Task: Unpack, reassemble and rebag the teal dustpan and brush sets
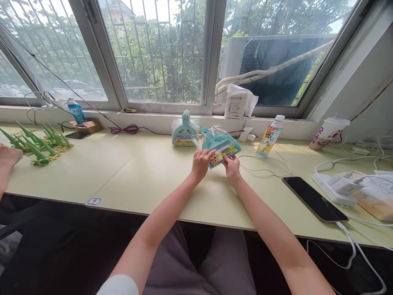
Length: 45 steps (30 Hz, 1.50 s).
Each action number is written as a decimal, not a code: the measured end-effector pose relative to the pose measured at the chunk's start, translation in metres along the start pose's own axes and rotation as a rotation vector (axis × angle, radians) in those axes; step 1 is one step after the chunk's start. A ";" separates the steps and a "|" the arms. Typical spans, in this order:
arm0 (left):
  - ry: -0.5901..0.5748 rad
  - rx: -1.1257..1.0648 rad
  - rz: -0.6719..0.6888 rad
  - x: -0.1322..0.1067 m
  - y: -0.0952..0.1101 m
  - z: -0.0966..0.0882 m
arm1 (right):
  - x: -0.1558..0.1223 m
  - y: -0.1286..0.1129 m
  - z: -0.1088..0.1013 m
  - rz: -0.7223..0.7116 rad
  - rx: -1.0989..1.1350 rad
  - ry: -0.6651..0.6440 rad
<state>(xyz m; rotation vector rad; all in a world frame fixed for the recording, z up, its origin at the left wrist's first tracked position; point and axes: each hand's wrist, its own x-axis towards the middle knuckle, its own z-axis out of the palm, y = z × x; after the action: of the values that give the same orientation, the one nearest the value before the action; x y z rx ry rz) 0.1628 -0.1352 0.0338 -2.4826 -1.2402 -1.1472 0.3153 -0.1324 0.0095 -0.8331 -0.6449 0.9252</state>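
Both my hands grip a small teal dustpan and brush set (217,141) in clear plastic wrap with a printed label, held tilted just above the table. My left hand (202,164) is closed on its lower left edge. On the lower right edge, my right hand (232,167) pinches the pack with the thumb over the label. Behind and to the left, a second wrapped teal dustpan and brush set (185,132) stands against the wall below the window.
Right of my hands are a drink bottle (270,137), a cup (328,133), a phone (315,198) and a power strip (334,190) with cables. Far left, another person's hand (9,157) is beside several green spiky pieces (39,151). A blue bottle (76,111) stands near the sill.
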 end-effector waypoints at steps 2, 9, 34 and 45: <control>-0.007 0.031 0.013 0.000 -0.002 0.001 | 0.000 0.001 0.000 0.005 -0.001 -0.005; 0.044 0.025 0.079 -0.001 -0.003 -0.002 | -0.002 0.001 0.001 0.011 0.033 -0.032; 0.051 0.218 0.215 -0.004 -0.003 0.010 | -0.001 0.002 0.000 0.028 0.034 -0.030; 0.056 0.094 0.219 -0.003 0.003 0.007 | -0.005 0.000 0.006 0.050 -0.041 -0.127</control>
<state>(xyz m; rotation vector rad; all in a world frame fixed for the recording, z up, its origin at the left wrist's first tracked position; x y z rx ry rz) 0.1679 -0.1359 0.0273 -2.4268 -0.9563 -1.0691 0.3084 -0.1352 0.0118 -0.8345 -0.7580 1.0189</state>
